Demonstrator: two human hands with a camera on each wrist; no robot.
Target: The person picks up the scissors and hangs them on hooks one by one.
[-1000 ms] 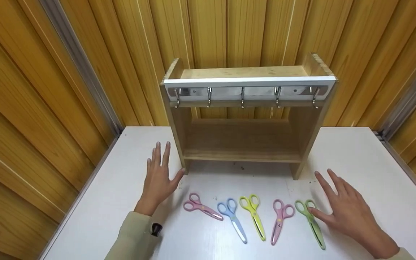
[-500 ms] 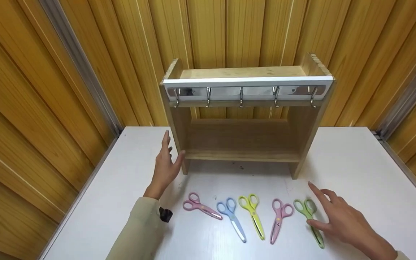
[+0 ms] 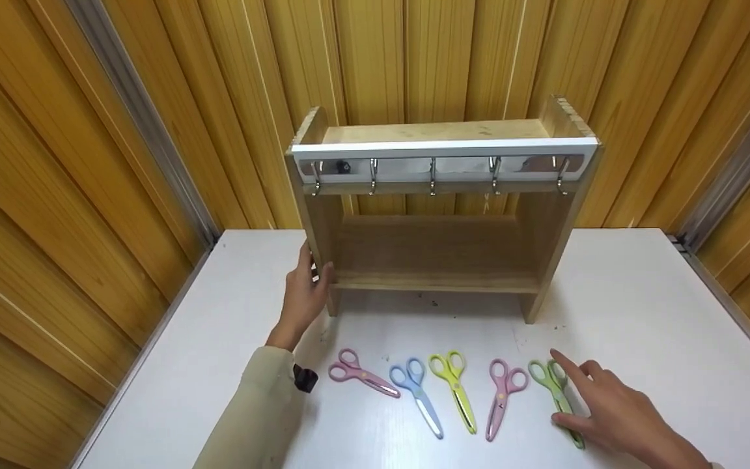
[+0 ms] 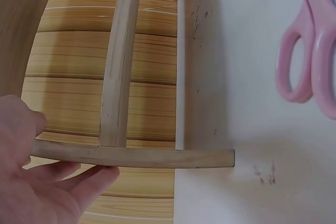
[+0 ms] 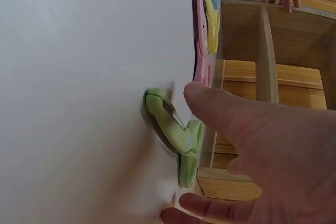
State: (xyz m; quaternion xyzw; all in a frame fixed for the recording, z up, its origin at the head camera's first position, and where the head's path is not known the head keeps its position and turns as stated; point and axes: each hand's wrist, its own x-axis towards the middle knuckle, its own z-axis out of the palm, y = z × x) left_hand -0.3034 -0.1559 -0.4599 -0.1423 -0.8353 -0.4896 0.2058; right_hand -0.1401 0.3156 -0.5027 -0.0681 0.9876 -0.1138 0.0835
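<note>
A wooden shelf (image 3: 437,286) stands on the white table (image 3: 635,293). My left hand (image 3: 303,296) grips its left side panel (image 4: 157,157), thumb on the inner face and fingers behind the outer one. On the right, my right hand (image 3: 616,407) hovers over the green scissors (image 5: 176,129), its thumb and fingers spread on either side and apart from them. To the left of these lie pink scissors (image 3: 501,396), yellow scissors (image 3: 458,385), blue scissors (image 3: 419,393) and a second pink pair (image 3: 362,374), all with closed blades.
Across the shelf's upper front runs a white and metal rail (image 3: 466,167) with several bare hooks. Wood-panelled walls (image 3: 440,58) close in the back and both sides of the table. Small dark specks lie under the shelf.
My left hand has moved forward and right from beside the shelf and taken hold of its side panel. The right hand has come lower and slightly left over the green scissors.
</note>
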